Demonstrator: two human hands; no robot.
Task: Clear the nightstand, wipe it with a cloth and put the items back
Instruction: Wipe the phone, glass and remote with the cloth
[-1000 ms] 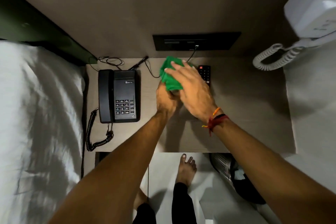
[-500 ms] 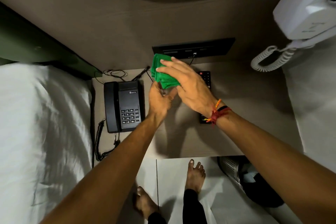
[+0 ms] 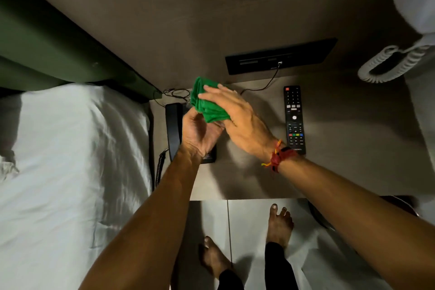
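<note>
One green cloth (image 3: 207, 103) bunched above one nightstand (image 3: 348, 148), clasped by left hand (image 3: 200, 135) below and right hand (image 3: 237, 117) on top; one black telephone (image 3: 173, 129), one remote (image 3: 294, 120) lying on the brown top, one white bed (image 3: 70, 172) alongside, tiled floor (image 3: 249, 219) beneath.

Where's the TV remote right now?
In the head view, the remote lies flat on the nightstand, right of the right hand, below the black wall socket panel.
</note>
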